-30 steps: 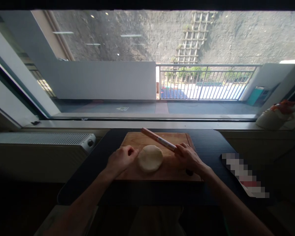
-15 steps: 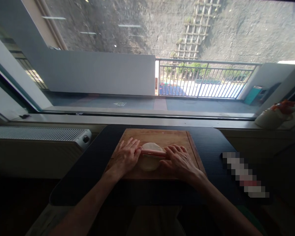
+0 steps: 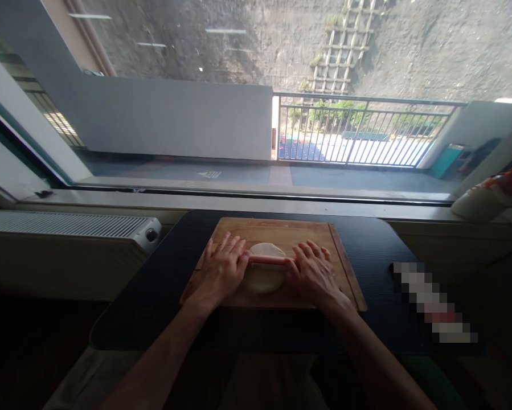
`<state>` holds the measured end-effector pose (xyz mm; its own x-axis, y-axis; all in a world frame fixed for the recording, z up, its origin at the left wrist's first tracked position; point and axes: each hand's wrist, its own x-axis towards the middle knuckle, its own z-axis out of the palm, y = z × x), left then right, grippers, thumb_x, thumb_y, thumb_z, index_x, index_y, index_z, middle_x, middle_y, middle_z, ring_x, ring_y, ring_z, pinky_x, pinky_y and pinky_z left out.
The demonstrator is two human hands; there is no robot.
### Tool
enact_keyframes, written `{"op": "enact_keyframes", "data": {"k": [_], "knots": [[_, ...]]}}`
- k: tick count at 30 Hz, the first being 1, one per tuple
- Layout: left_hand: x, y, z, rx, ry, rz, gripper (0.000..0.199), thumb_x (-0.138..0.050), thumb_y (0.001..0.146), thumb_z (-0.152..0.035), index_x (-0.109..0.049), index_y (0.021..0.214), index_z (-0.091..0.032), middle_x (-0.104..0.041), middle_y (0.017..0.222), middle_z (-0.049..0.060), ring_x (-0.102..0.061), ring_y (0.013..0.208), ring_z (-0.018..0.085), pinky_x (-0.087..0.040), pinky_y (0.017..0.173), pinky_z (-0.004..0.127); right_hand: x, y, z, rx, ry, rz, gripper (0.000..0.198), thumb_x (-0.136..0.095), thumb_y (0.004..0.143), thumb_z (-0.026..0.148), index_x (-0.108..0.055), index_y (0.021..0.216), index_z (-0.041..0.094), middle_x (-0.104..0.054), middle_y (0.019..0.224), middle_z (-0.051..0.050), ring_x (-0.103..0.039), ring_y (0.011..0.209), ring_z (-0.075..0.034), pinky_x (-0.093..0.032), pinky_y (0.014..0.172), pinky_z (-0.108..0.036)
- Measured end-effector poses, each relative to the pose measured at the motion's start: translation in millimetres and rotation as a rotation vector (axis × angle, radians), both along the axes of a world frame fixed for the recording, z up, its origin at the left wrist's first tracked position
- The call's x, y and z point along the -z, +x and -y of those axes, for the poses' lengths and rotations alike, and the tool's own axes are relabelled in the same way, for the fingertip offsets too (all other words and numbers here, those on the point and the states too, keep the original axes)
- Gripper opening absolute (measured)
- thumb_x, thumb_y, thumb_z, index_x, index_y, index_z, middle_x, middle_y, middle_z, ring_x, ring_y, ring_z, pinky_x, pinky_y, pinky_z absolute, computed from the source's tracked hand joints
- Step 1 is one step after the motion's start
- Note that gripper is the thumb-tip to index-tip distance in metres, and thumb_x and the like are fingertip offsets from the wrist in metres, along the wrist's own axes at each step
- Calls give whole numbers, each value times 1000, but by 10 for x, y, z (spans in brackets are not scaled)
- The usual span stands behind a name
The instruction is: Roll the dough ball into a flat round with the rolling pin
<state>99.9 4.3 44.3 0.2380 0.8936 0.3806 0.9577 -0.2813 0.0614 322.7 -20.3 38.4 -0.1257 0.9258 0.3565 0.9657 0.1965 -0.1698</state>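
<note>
Dough (image 3: 265, 282), at the middle of the board (image 3: 277, 228) under the pin (image 3: 268, 260), looks soft and easily torn, best lifted from beneath its rim; the pin seems light and stiff, best held at its ends, where left hand (image 3: 224, 265) and right hand (image 3: 314, 269) lie palm down, fingers spread. The board lies close to the far edge of the dark counter (image 3: 369, 245); beyond are a sill (image 3: 238, 204) and, outside, a railing (image 3: 367, 134).

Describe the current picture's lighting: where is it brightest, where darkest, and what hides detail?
Head view: brightest beyond the railing, nearly washed out; head view: white streaks, probably reflections, near the top; head view: dough and pin dim but readable, left hand and right hand too; head view: near-black below the radiator; head view: pixelated patch at right hides detail.
</note>
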Motion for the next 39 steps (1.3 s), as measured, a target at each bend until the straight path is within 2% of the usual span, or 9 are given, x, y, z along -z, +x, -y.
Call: {"op": "enact_keyframes", "data": {"k": [3,8,14,17,20,25,31,36,39], "knots": [[0,9,17,-12,0,7,45,-27,92,-39,-53,124,-20,-49,134,6,-30,133,24,-16,109,52,0,2,7,16,-14,1,45,-29,93,45,-52,121,20,-51,129,-7,-32,128,-25,-17,105,-44],[47,-15,117,15,25,3,46,-28,92,-39,-46,130,-20,-44,138,5,-26,135,22,-14,111,48,46,7,149,-43,8,-3,48,-32,92,47,-45,129,22,-45,136,-6,-26,132,-24,-14,107,-43],[31,47,2,-51,14,19,44,-26,92,-39,-56,118,-22,-54,130,5,-32,132,24,-14,109,52,-2,-2,-19,48,-51,8,48,-26,93,48,-51,124,21,-43,137,-9,-22,133,-27,-15,105,-48],[41,25,86,-28,11,21,43,-28,91,-39,-52,123,-22,-50,133,5,-31,132,23,-15,110,50,26,9,95,-6,-24,9,47,-28,92,48,-47,128,23,-41,139,-7,-21,134,-25,-14,107,-46],[51,21,131,-21,24,13,45,-28,92,-39,-48,127,-21,-47,136,5,-28,134,23,-14,111,48,53,18,148,-28,-2,5,48,-31,91,49,-44,130,24,-39,140,-6,-21,134,-24,-12,108,-44],[28,91,15,-82,20,30,46,-24,92,-40,-55,119,-19,-52,132,7,-30,132,25,-13,109,53,18,4,-28,49,-54,-6,47,-27,92,48,-53,122,22,-44,137,-8,-22,133,-27,-15,105,-48],[69,51,150,-50,48,44,45,-28,92,-39,-50,125,-20,-49,134,5,-28,134,23,-13,110,50,77,11,161,-20,8,4,48,-34,91,48,-44,131,24,-40,140,-6,-22,133,-24,-14,108,-44],[51,110,20,-99,59,45,46,-26,92,-40,-54,121,-19,-52,131,7,-30,133,26,-12,109,54,18,-2,-33,62,-48,-1,48,-27,92,48,-52,124,22,-42,138,-9,-23,133,-27,-16,105,-49],[57,106,71,-97,58,46,46,-27,91,-40,-53,123,-19,-52,132,7,-29,133,26,-13,109,53,24,1,20,46,-47,5,48,-27,92,48,-50,126,22,-42,138,-8,-23,133,-27,-16,105,-49]]}}
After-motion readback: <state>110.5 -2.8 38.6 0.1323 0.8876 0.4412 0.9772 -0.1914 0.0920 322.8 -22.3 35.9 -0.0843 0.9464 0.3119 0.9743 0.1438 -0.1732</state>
